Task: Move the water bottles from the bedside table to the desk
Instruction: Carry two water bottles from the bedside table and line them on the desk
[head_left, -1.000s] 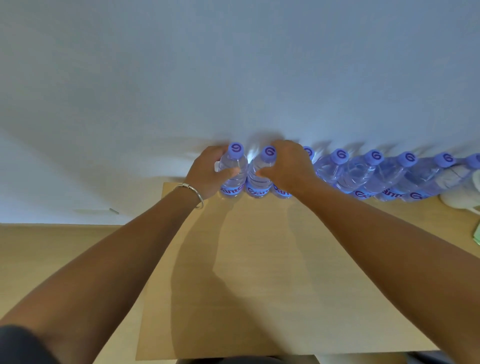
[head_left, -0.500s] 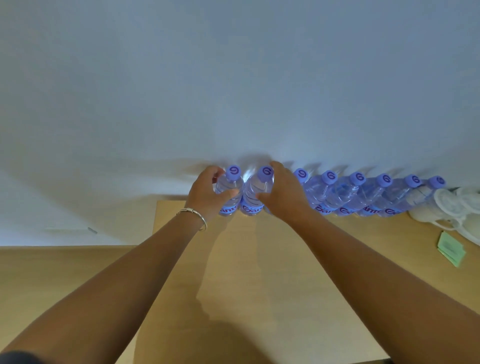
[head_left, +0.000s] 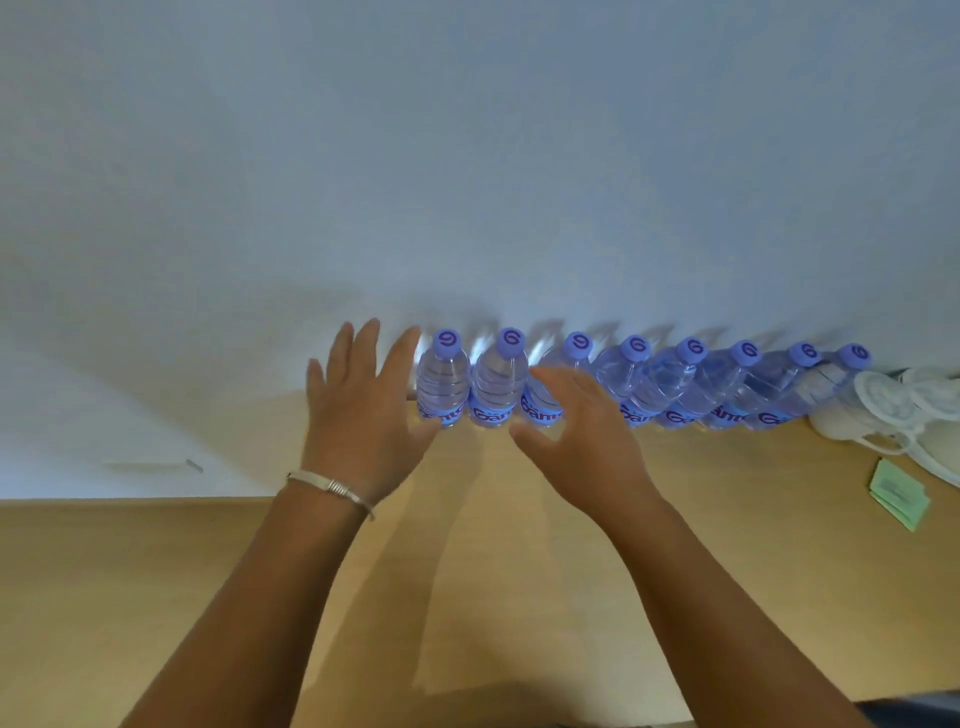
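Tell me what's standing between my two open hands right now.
In the head view, two water bottles stand upright side by side against the wall, between the left hand and the right hand. Neither hand grips them.

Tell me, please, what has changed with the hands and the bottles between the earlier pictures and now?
Both hands have let go. The left hand released the leftmost bottle and drew back, fingers spread; the right hand released the second bottle and also pulled back, open. The row of eight bottles stays upright against the wall on the desk, with the white cups and green paper as before.
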